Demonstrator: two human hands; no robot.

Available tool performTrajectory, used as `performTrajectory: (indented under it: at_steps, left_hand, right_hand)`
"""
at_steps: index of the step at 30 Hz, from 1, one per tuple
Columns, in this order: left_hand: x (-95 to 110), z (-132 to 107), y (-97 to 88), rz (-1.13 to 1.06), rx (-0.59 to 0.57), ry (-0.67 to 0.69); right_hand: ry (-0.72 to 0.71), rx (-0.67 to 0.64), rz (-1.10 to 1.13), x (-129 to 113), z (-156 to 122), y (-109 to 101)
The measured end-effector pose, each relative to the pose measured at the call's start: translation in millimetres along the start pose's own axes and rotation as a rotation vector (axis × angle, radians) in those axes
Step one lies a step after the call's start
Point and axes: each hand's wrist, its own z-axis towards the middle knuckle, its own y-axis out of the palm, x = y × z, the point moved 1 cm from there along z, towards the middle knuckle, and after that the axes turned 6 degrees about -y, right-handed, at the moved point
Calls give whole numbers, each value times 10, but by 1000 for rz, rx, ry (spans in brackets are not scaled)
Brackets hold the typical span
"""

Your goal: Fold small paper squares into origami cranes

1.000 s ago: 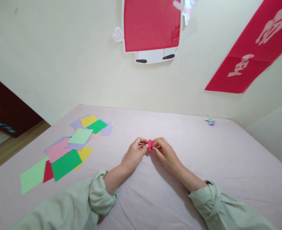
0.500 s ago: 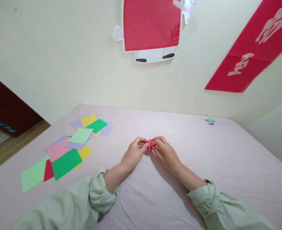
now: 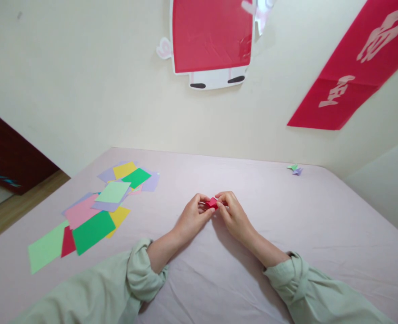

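Observation:
A small piece of folded red paper is held between both hands, just above the middle of the cloth-covered surface. My left hand pinches its left side between thumb and fingers. From the right, my right hand grips the other side with thumb and fingertips. The fingers cover parts of the paper, so its full folded shape cannot be made out.
Loose sheets of coloured paper lie overlapping on the left. Two small folded paper figures, one green and one purple, sit near the back right edge. Behind stands a wall with a red banner and a red-and-white poster.
The red paper has turned between the fingers, so a wider, flatter face of it shows. Both hands stay in nearly the same place.

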Motion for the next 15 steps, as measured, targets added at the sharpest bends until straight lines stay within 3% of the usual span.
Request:
performTrajectory:
  at_steps: [4, 9, 15]
  left_hand:
    - [-20, -14, -3, 76, 1, 63]
    - [-10, -43, -55, 309, 98, 136]
    - [48, -77, -81, 449, 140, 143]
  right_hand:
    - [-23, -13, 30, -57, -4, 12]
    - [-84, -76, 52, -121, -20, 29]
    - [165, -23, 141, -91, -43, 91]
